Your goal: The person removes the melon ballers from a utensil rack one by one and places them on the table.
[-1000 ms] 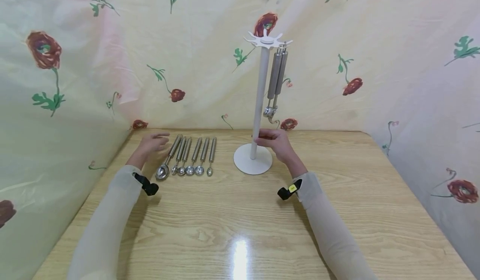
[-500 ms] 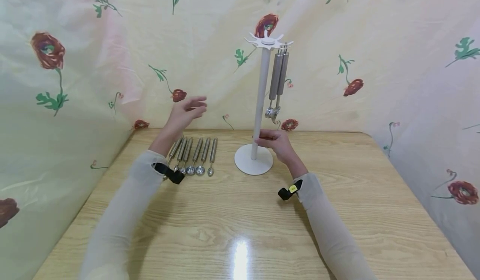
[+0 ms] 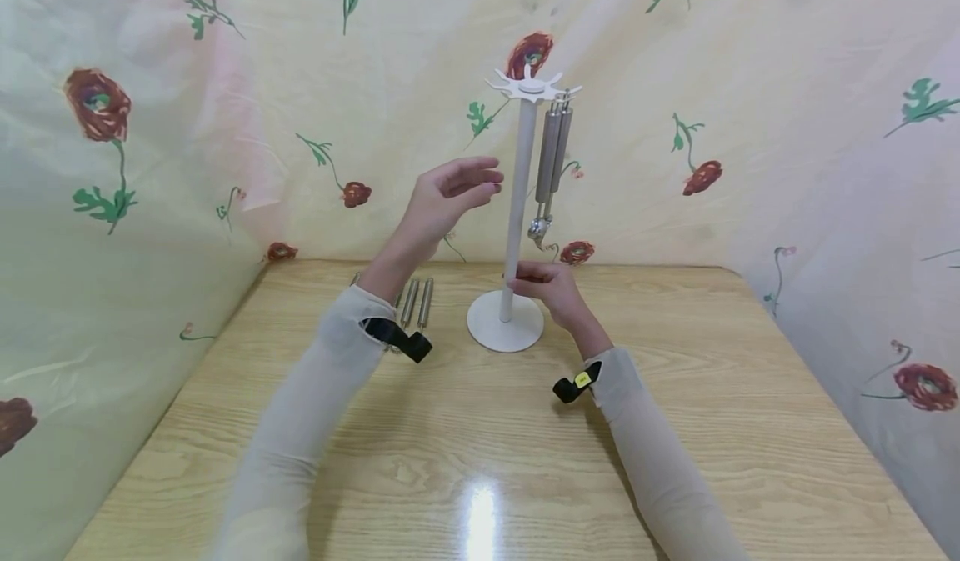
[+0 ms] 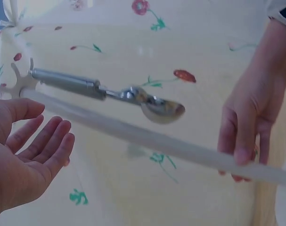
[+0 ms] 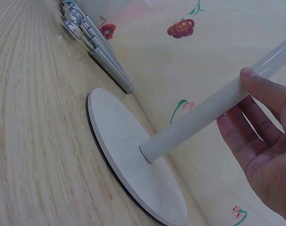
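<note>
1. While the right hand (image 3: 551, 286) is pinching the stand (image 3: 519, 202), seemingly steadying it, the left hand (image 3: 450, 197) is hovering left, empty and relaxed.
2. Utensils (image 3: 548, 161) are hanging right; next contact is likely needing steadiness.

White utensil stand (image 3: 520, 202): upright on the desk (image 3: 675, 319); flat round base (image 3: 487, 328), straight pole (image 5: 194, 121), hooked crown (image 3: 532, 87). Right hand (image 3: 553, 290) grips the lower pole; left hand (image 3: 450, 198) is near the upper pole. Two metal utensils (image 3: 553, 152) hang side by side from the crown, heads down. Loose metal scoops (image 3: 425, 304) lie left of the base, partly hidden in the head view.
</note>
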### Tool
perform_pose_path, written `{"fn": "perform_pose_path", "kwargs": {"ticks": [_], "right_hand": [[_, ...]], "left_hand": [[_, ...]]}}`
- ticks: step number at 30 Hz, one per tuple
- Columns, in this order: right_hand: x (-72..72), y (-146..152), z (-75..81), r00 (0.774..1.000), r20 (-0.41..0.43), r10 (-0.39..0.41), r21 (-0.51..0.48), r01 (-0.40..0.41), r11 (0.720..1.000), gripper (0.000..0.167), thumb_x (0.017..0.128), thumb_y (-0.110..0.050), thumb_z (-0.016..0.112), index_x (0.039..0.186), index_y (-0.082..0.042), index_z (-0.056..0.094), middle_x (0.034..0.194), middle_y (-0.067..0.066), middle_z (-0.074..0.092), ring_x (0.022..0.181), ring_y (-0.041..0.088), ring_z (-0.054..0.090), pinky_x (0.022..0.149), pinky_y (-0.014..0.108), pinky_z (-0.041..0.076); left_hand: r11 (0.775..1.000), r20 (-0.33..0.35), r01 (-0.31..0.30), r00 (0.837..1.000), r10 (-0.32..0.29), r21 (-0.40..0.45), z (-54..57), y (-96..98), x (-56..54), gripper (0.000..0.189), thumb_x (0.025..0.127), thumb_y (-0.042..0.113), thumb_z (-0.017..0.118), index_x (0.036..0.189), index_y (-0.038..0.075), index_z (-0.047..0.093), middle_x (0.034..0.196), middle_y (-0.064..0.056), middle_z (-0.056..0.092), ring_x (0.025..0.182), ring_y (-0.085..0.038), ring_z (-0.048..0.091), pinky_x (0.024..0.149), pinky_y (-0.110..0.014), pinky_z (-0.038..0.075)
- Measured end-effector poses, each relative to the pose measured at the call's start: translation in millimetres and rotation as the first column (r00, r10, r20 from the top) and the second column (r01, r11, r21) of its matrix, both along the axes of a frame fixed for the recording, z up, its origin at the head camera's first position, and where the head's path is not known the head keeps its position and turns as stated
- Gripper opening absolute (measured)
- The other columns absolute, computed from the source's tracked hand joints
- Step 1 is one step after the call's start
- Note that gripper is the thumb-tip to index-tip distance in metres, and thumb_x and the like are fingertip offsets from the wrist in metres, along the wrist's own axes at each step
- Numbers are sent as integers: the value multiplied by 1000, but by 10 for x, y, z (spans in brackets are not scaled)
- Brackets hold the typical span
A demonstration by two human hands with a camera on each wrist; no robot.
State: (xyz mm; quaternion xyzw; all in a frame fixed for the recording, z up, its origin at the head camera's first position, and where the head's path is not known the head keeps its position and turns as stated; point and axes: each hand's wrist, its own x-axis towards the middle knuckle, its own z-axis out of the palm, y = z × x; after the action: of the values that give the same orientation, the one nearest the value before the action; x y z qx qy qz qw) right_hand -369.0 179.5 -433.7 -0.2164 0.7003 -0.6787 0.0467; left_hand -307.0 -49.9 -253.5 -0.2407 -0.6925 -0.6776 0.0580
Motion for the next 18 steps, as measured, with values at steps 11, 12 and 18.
{"fn": "perform_pose_path", "kwargs": {"ticks": [11,12,18], "right_hand": [[-18,-5,-9,1000,6,1,8,-1,1000,35,93,-7,74,125,6,68,103,-6,76,101,12,72,90,27,62],[-19,-4,-11,1000,6,1,7,-1,1000,35,93,-7,74,125,6,68,103,-6,76,101,12,72,90,27,62],[-9,5,-11,1000,0,4,6,-4,1000,33,93,-7,74,124,4,70,102,-6,76,101,12,72,90,27,62]], "left_hand": [[996,-5,84,996,-84,20,116,283,-49,40,100,6,65,139,3,60,133,-16,68,123,-28,66,108,-34,54],[996,1,84,996,-84,15,117,293,-55,40,100,6,65,139,3,60,133,-17,68,123,-28,66,108,-34,54],[996,22,85,996,-85,-10,113,327,-82,40,100,7,65,139,3,61,132,-16,69,122,-23,67,111,-36,52]]}}
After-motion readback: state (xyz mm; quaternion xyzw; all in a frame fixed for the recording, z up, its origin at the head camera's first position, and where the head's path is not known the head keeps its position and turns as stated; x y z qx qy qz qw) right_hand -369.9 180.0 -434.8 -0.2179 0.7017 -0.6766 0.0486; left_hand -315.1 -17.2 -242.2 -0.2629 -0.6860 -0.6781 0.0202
